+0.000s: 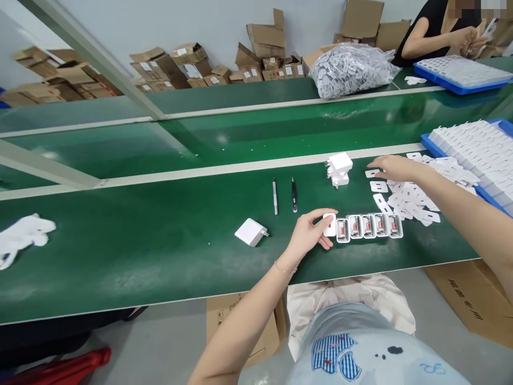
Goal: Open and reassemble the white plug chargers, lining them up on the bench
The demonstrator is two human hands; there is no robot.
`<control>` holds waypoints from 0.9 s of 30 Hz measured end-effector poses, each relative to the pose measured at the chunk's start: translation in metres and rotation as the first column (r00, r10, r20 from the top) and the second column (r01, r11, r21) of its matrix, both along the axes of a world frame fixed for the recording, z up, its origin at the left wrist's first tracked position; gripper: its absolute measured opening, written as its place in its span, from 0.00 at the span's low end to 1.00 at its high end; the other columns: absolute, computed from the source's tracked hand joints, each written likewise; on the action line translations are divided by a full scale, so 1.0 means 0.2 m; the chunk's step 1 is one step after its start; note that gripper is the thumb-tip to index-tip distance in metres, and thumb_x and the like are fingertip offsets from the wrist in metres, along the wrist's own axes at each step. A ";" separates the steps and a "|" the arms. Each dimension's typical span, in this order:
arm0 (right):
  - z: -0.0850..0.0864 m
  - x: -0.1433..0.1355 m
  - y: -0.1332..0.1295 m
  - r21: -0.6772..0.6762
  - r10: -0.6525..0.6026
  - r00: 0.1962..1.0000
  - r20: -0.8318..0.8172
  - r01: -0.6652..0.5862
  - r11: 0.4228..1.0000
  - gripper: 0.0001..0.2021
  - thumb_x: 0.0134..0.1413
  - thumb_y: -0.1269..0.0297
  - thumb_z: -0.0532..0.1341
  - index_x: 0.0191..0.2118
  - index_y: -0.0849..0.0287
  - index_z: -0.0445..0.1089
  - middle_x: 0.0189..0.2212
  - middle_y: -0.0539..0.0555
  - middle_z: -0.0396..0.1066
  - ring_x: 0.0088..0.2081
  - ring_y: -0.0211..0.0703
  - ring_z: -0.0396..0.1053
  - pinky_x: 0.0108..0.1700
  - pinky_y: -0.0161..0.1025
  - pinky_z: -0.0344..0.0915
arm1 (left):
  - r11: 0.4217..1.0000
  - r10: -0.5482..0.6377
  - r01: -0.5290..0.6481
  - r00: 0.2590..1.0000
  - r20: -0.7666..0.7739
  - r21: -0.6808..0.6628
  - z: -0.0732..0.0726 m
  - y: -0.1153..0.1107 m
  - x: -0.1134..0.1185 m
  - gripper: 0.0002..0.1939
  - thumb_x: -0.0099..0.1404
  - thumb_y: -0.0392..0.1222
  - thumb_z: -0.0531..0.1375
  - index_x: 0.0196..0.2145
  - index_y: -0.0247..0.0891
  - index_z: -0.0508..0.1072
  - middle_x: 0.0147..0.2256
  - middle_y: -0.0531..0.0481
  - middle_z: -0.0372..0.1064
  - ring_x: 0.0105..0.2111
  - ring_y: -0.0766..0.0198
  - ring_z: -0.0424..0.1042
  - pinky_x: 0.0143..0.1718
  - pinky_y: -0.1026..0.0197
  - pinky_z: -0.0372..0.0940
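Note:
My left hand point(306, 235) is closed around a white charger point(329, 225) at the left end of a row, with the thumb over its top plate. Beside it stand several open white charger housings point(355, 226) with red-and-metal parts showing inside. My right hand point(396, 168) is stretched out palm down, fingers apart, over a small white cover plate point(372, 174); whether it touches the plate I cannot tell. Another slotted cover plate point(379, 186) lies just below. A loose heap of such plates point(412, 200) spreads under my right forearm.
Two stacked white chargers point(340, 168) stand behind the row. A single charger point(251, 232), a pen-like tool point(275, 197) and black tweezers point(294, 195) lie to the left. White gloves point(26, 235) rest far left. A blue tray point(428, 141) of white parts is right. A co-worker point(430, 35) sits opposite.

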State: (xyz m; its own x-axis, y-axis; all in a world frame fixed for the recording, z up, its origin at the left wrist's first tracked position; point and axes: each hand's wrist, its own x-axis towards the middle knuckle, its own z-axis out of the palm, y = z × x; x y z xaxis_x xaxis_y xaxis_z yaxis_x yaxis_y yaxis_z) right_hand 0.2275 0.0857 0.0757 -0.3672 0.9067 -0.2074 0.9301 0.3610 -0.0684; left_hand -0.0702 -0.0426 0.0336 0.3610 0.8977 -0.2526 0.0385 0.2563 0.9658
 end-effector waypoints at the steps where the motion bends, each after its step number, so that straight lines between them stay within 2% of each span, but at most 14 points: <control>1: -0.02 -0.02 0.02 -0.006 0.003 1.000 0.023 -0.003 1.000 0.21 0.53 0.68 0.57 0.53 0.59 0.72 0.56 0.59 0.67 0.55 0.58 0.66 0.52 0.49 0.64 | 1.000 0.003 -0.003 1.000 -0.001 -0.001 0.00 0.00 0.00 0.28 0.56 0.58 0.65 0.45 0.33 0.74 0.30 0.46 0.74 0.18 0.62 0.74 0.16 0.67 0.69; 5: -0.06 -0.06 0.09 -0.011 -0.018 0.999 0.028 0.019 1.000 0.15 0.51 0.69 0.58 0.44 0.60 0.76 0.47 0.60 0.74 0.47 0.57 0.71 0.46 0.47 0.65 | 1.000 -0.023 0.023 1.000 0.002 -0.002 0.00 0.00 -0.01 0.28 0.57 0.58 0.64 0.47 0.34 0.73 0.31 0.46 0.73 0.20 0.62 0.75 0.18 0.66 0.71; 9: -0.01 -0.07 0.05 0.012 -0.034 0.999 -0.038 0.034 0.999 0.15 0.58 0.63 0.53 0.44 0.60 0.74 0.47 0.59 0.73 0.46 0.54 0.71 0.42 0.43 0.65 | 0.997 -0.075 0.075 0.997 -0.014 -0.018 0.04 -0.01 -0.05 0.28 0.61 0.55 0.62 0.54 0.36 0.67 0.34 0.45 0.73 0.22 0.63 0.76 0.22 0.66 0.72; 12: 0.08 -0.12 -0.09 -0.043 -0.045 0.964 -0.263 0.035 0.998 0.19 0.63 0.56 0.48 0.49 0.60 0.71 0.39 0.58 0.75 0.36 0.46 0.73 0.35 0.39 0.64 | 1.000 -0.020 0.021 0.999 -0.031 0.010 0.09 -0.03 -0.11 0.27 0.65 0.54 0.57 0.57 0.38 0.64 0.47 0.39 0.71 0.21 0.67 0.74 0.20 0.67 0.71; 15: 0.17 -0.20 -0.28 -0.178 -0.062 0.875 -0.479 -0.028 0.984 0.23 0.61 0.46 0.51 0.49 0.57 0.71 0.33 0.54 0.75 0.23 0.38 0.68 0.26 0.36 0.61 | 0.998 0.040 -0.039 0.999 -0.008 0.045 0.11 -0.10 -0.14 0.25 0.64 0.53 0.57 0.55 0.41 0.65 0.61 0.37 0.58 0.22 0.69 0.74 0.21 0.65 0.71; 16: 0.19 -0.22 -0.34 -0.207 -0.047 0.856 -0.515 -0.071 0.976 0.23 0.60 0.45 0.52 0.49 0.56 0.73 0.33 0.53 0.75 0.21 0.36 0.66 0.25 0.35 0.60 | 0.998 0.046 -0.046 0.999 -0.007 0.040 0.11 -0.12 -0.15 0.25 0.64 0.53 0.58 0.56 0.41 0.65 0.62 0.38 0.55 0.22 0.69 0.74 0.21 0.65 0.71; 19: 0.21 -0.27 -0.46 -0.238 0.031 0.784 -0.620 -0.225 0.945 0.20 0.58 0.48 0.56 0.46 0.55 0.76 0.37 0.55 0.75 0.25 0.35 0.68 0.28 0.35 0.63 | 1.000 0.025 -0.024 0.999 -0.046 0.007 0.07 -0.20 -0.12 0.30 0.63 0.53 0.59 0.60 0.42 0.59 0.57 0.37 0.63 0.23 0.68 0.74 0.25 0.64 0.73; 20: 0.21 -0.28 -0.48 -0.233 0.047 0.743 -0.668 -0.269 0.935 0.19 0.58 0.49 0.58 0.46 0.55 0.76 0.39 0.55 0.74 0.28 0.36 0.69 0.30 0.35 0.64 | 0.999 0.026 -0.023 0.996 -0.082 0.032 0.05 -0.22 -0.11 0.31 0.63 0.52 0.59 0.61 0.42 0.57 0.56 0.37 0.63 0.24 0.69 0.74 0.27 0.63 0.73; 22: 0.21 -0.28 -0.51 -0.210 0.060 0.653 -0.755 -0.328 0.921 0.17 0.56 0.52 0.60 0.46 0.54 0.76 0.44 0.57 0.72 0.34 0.39 0.70 0.34 0.36 0.66 | 0.982 0.085 -0.047 0.974 -0.211 0.182 0.02 -0.25 -0.09 0.31 0.63 0.50 0.59 0.61 0.43 0.56 0.58 0.37 0.59 0.24 0.71 0.72 0.29 0.62 0.73; 24: 0.21 -0.28 -0.53 -0.186 0.057 0.592 -0.804 -0.342 0.921 0.17 0.55 0.53 0.62 0.48 0.52 0.76 0.47 0.57 0.70 0.39 0.41 0.69 0.36 0.38 0.66 | 0.919 0.213 -0.062 0.909 -0.358 0.391 -0.01 -0.27 -0.08 0.26 0.64 0.47 0.58 0.59 0.43 0.59 0.61 0.38 0.53 0.26 0.72 0.71 0.28 0.62 0.71; 25: 0.21 -0.27 -0.54 -0.177 0.050 0.574 -0.817 -0.334 0.926 0.17 0.56 0.53 0.61 0.48 0.51 0.75 0.48 0.56 0.69 0.41 0.42 0.69 0.38 0.38 0.66 | 0.878 0.265 -0.041 0.871 -0.414 0.477 -0.02 -0.28 -0.09 0.23 0.65 0.46 0.57 0.57 0.42 0.61 0.60 0.39 0.54 0.28 0.70 0.71 0.28 0.62 0.70; 27: 0.22 -0.27 -0.55 -0.166 0.028 0.559 -0.828 -0.293 0.942 0.16 0.58 0.53 0.60 0.48 0.50 0.76 0.48 0.56 0.69 0.44 0.43 0.68 0.41 0.40 0.66 | 0.805 0.301 0.056 0.819 -0.488 0.591 -0.05 -0.29 -0.11 0.18 0.66 0.43 0.57 0.53 0.39 0.65 0.55 0.41 0.62 0.36 0.63 0.72 0.34 0.59 0.71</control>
State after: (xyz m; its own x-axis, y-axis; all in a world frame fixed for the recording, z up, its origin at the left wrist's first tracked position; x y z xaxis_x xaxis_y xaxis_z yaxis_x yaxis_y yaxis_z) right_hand 0.1741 -0.0246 0.1189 -0.6319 0.7738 0.0425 0.3614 0.3428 -0.8671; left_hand -0.0917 -0.0996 0.0241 0.2017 0.9604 0.1920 0.5970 -0.2760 0.7533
